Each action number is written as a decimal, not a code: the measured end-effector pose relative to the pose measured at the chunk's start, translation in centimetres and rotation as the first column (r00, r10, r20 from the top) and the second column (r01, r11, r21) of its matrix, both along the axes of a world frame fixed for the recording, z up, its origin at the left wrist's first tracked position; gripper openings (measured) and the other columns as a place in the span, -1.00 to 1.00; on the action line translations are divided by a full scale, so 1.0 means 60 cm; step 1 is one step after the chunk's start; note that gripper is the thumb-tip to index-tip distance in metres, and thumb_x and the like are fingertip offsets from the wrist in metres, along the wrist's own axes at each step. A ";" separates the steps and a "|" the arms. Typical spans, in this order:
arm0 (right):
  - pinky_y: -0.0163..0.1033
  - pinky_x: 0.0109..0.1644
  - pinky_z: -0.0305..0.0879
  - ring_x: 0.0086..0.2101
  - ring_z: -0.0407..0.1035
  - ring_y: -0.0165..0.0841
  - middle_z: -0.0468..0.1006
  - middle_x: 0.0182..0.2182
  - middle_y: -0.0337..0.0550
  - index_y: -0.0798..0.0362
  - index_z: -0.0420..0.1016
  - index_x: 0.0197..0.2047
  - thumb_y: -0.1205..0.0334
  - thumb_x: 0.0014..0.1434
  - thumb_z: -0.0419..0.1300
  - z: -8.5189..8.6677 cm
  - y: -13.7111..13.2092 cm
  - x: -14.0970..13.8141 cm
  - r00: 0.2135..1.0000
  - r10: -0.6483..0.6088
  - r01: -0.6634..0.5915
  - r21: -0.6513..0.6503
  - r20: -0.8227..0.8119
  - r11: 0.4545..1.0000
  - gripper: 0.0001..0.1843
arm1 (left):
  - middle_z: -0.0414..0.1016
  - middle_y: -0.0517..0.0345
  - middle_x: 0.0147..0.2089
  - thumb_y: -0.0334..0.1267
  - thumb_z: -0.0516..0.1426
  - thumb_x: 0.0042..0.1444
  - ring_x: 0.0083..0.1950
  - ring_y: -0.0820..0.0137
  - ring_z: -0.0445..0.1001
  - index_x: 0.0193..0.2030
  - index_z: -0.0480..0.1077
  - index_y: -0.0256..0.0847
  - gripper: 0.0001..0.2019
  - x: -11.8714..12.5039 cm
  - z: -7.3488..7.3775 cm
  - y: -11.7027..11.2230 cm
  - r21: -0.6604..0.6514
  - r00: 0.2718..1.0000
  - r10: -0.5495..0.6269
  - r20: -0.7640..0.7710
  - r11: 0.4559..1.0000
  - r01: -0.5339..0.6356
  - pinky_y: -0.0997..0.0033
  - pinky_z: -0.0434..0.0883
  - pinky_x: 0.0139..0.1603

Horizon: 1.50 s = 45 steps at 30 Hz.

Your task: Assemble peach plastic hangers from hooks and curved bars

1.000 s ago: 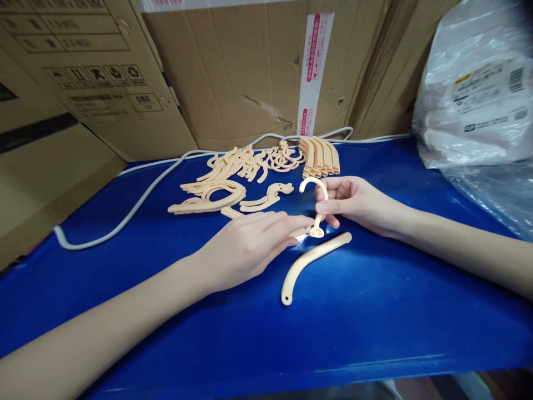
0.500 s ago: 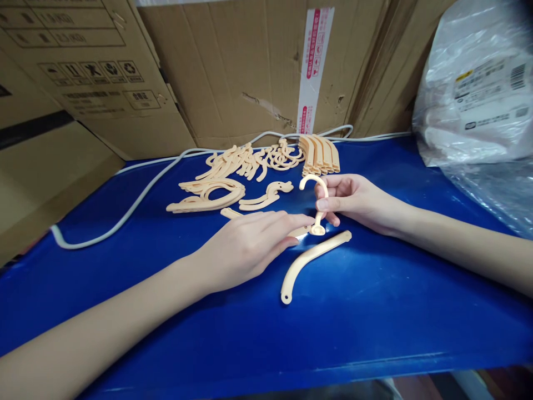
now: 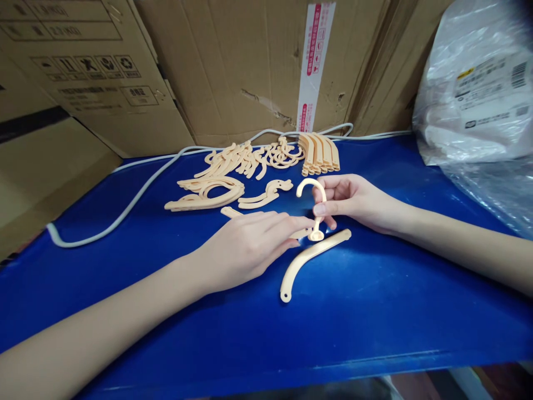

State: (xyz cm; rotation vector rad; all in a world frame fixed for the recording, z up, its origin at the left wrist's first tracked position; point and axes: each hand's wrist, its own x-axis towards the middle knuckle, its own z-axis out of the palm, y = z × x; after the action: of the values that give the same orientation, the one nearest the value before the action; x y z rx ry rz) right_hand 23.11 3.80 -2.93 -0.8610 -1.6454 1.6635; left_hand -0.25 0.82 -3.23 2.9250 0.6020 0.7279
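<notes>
Between the thumb and fingers of my right hand [image 3: 353,197] is a cream plastic hanger hook [image 3: 308,182], its curl upward and its flared foot low. My left hand [image 3: 254,241] is closed over a cream hanger arm [image 3: 230,212] near the table surface; one end sticks out left of the hand, the other by the fingertips. That near end lies against the foot of the hook, but I cannot tell whether they are joined. Just in front, a loose curved hanger arm [image 3: 303,261] lies on the blue table, a hole showing at its near end.
Behind my hands lie folded hanger pieces [image 3: 208,194], a small folded set [image 3: 268,194], a heap of hooks [image 3: 287,155] and stacked hanger arms [image 3: 320,153]. A white cable [image 3: 137,214] runs along the back left. Cardboard boxes [image 3: 241,61] and a plastic-wrapped package [image 3: 470,94] stand behind.
The hook in my right hand has come down slightly and a little to the left, toward the end of the hanger arm. My left hand has stayed almost in place.
</notes>
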 end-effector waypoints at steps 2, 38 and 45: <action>-0.42 -0.50 0.23 -0.59 0.36 -0.56 0.53 -0.55 -0.35 0.11 0.33 -0.44 0.28 -0.06 0.44 0.002 -0.003 -0.002 0.999 0.033 -0.033 0.002 0.041 0.999 -0.68 | 0.54 0.15 -0.13 -0.32 0.02 0.34 -0.18 0.40 0.49 0.11 0.31 -0.26 -0.76 0.000 -0.002 -0.001 0.041 0.999 -0.014 -0.029 0.999 0.016 0.43 0.40 -0.19; -0.41 -0.52 0.21 -0.63 0.33 -0.57 0.56 -0.55 -0.32 0.10 0.34 -0.43 0.24 -0.05 0.44 -0.004 0.003 0.004 1.000 -0.022 0.022 -0.002 -0.020 1.000 -0.69 | 0.53 0.15 -0.05 -0.33 0.01 0.35 -0.05 0.45 0.51 0.20 0.26 -0.19 -0.70 -0.001 0.002 -0.002 -0.074 0.999 0.036 -0.007 0.997 -0.036 0.47 0.42 -0.03; -0.43 -0.52 0.21 -0.63 0.33 -0.58 0.51 -0.57 -0.38 0.10 0.34 -0.44 0.26 -0.03 0.42 -0.003 0.002 0.003 0.999 -0.015 0.015 0.003 -0.029 1.000 -0.71 | 0.53 0.14 -0.07 -0.30 -0.01 0.36 -0.07 0.43 0.52 0.22 0.23 -0.19 -0.68 0.000 0.004 -0.003 -0.074 0.998 0.047 -0.040 0.996 -0.050 0.45 0.42 -0.05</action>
State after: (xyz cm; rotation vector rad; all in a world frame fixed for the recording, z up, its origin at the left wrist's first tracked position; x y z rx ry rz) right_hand 23.30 3.94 -3.12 -0.8421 -1.6174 1.6553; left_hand -0.25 0.65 -3.00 2.8706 0.6902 0.6403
